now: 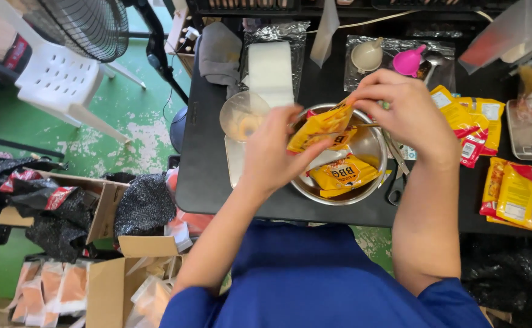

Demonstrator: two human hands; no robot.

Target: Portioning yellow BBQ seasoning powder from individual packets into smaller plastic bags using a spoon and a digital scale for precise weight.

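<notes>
My left hand (pixel 276 152) and my right hand (pixel 407 112) both grip one yellow snack packet (pixel 325 124), held over a round metal bowl (pixel 370 141) on the black table (pixel 208 152). The left hand pinches the packet's lower left part, the right hand its upper right corner. Inside the bowl lie other yellow packets (pixel 342 173), flat and crumpled. Scissors (pixel 396 176) rest at the bowl's right rim, partly under my right forearm.
Yellow and red packets (pixel 469 124) lie right of the bowl, with a second pile (pixel 518 197) near the table's right edge. A pink funnel (pixel 409 62) and a white roll (pixel 270 71) sit behind. Cardboard boxes (pixel 105 209), a fan and a white chair (pixel 59 79) stand on the green floor at left.
</notes>
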